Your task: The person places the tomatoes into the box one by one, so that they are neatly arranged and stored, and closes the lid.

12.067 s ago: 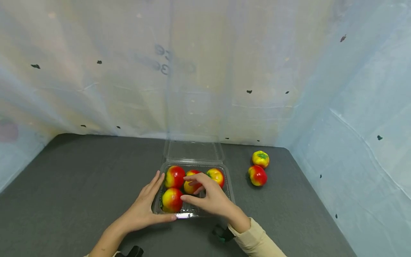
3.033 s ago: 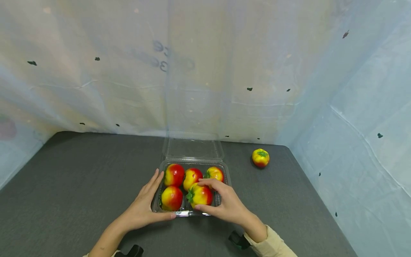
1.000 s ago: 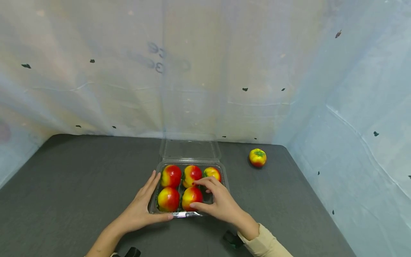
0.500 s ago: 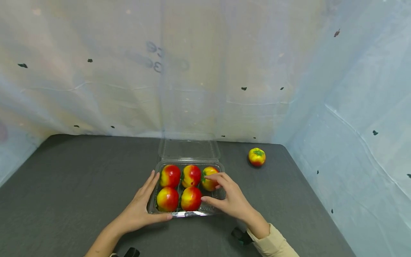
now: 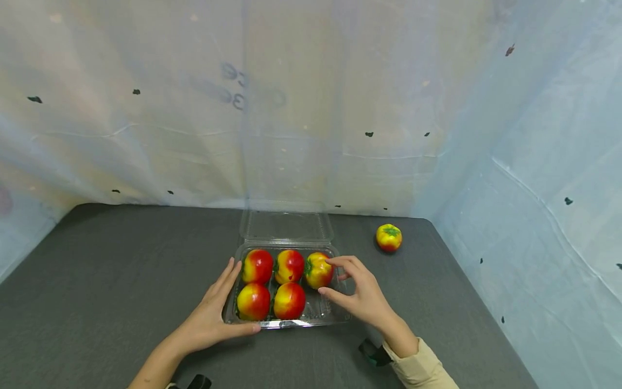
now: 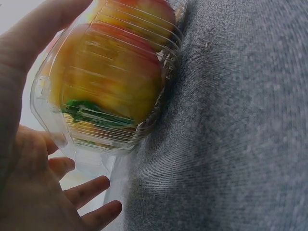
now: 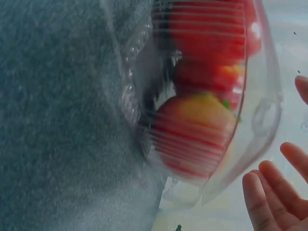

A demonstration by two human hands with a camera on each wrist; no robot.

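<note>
The left hand spreads its fingers apart, straight, along the box's left side, thumb at the near edge. The right hand has thumb and fingers parted at the far right fruit; whether they touch it I cannot tell. Five fruits sit in the box: three far, two near, left and middle. The lid lies back on the far side. A sixth fruit rests on the table, far right.

A dark grey tabletop is bounded — far, left and right — by pale, wrinkled sheeting marked with dark spots.
</note>
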